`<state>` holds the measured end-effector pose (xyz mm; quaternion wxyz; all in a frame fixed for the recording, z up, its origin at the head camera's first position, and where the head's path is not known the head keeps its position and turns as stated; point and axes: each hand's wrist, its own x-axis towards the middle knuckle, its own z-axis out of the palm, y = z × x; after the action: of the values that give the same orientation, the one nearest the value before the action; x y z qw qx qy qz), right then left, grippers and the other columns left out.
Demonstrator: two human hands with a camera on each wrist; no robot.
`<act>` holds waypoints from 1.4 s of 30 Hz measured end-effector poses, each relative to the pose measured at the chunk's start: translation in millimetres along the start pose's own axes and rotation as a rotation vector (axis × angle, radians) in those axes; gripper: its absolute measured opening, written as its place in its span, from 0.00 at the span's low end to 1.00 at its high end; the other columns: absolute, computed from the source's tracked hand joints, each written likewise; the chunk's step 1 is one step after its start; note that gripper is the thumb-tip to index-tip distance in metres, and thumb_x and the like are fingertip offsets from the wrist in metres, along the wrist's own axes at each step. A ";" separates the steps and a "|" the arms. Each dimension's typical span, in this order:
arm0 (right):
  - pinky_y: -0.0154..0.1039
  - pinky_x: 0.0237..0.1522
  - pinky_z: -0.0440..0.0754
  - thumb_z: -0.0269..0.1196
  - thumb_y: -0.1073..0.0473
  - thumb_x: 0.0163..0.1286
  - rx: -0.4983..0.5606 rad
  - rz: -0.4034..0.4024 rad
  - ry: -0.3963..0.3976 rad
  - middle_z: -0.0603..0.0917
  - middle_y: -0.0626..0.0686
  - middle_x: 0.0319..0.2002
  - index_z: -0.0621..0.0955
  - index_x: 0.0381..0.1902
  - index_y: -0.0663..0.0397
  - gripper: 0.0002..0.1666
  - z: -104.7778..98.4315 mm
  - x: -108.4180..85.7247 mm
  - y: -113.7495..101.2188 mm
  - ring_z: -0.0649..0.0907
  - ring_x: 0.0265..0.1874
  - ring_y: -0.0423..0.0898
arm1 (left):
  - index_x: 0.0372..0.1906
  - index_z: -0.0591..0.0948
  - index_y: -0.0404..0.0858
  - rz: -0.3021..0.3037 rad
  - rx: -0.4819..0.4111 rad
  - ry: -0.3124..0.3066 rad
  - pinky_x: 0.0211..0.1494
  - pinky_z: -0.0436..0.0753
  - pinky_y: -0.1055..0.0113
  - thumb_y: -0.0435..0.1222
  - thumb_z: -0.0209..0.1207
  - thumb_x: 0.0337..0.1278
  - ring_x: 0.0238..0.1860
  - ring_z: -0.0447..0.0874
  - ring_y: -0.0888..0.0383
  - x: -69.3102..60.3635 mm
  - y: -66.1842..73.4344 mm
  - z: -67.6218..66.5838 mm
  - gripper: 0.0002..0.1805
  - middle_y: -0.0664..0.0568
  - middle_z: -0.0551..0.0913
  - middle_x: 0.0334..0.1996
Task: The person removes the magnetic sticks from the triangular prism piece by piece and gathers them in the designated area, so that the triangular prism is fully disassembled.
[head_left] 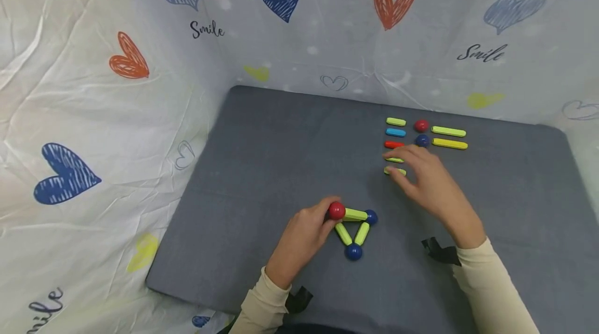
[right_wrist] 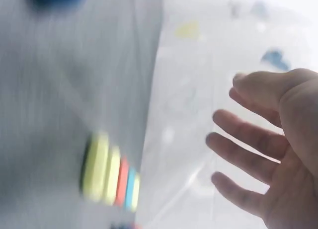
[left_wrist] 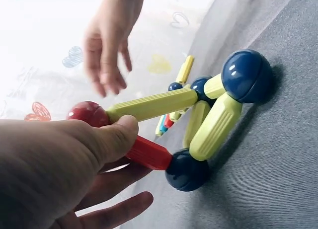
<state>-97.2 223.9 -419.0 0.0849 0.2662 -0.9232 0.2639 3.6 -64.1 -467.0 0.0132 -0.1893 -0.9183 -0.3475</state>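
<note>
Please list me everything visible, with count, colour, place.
Table: 1, grey, centre
Patterned cloth: 1, white, around table
Joined balls: 4, three blue, one red, built frame
Joined rods: 5, four lime, one red, same frame
Short loose rods: 5, three lime, one blue, one red, far right
Loose balls: 2, red, blue, beside short rods
Long loose rods: 2, lime, yellow, right of loose balls
Bands: 2, black, wrists
Sleeves: 2, cream, forearms
Left hand: 1, holding frame
Right hand: 1, near short rods

The rod-and-ball frame (left_wrist: 197, 122), a blue-cornered green triangle with a raised red ball (head_left: 336, 210), is gripped by the left hand (head_left: 301, 238); five short rods (head_left: 394, 144) lie lined up by the right hand (head_left: 428, 183).
</note>
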 end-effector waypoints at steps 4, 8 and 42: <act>0.55 0.61 0.81 0.74 0.57 0.72 0.098 -0.086 -0.057 0.86 0.51 0.56 0.85 0.61 0.50 0.21 18.0 -5.9 -34.7 0.84 0.57 0.50 | 0.58 0.83 0.42 -0.027 0.030 -0.011 0.30 0.80 0.70 0.42 0.69 0.71 0.26 0.78 0.67 0.3 -2.7 1.0 0.16 0.53 0.90 0.39; 0.52 0.62 0.81 0.73 0.53 0.72 0.175 -0.164 -0.141 0.85 0.45 0.60 0.82 0.66 0.44 0.26 32.0 -13.8 -64.3 0.83 0.60 0.45 | 0.50 0.84 0.41 -0.026 0.041 -0.018 0.23 0.70 0.74 0.42 0.67 0.73 0.20 0.70 0.68 0.5 -5.4 2.4 0.11 0.56 0.84 0.27; 0.45 0.57 0.83 0.76 0.63 0.68 0.054 -0.225 -0.145 0.85 0.45 0.54 0.83 0.60 0.47 0.25 56.7 -26.9 -95.3 0.83 0.51 0.42 | 0.47 0.88 0.43 -0.003 0.132 0.019 0.22 0.68 0.71 0.42 0.69 0.70 0.18 0.66 0.68 -1.2 -7.6 3.5 0.09 0.59 0.77 0.19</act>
<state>-24.3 137.2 -432.8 0.0397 0.3887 -0.8837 0.2576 2.4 -67.5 -474.7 0.0337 -0.1834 -0.9393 -0.2880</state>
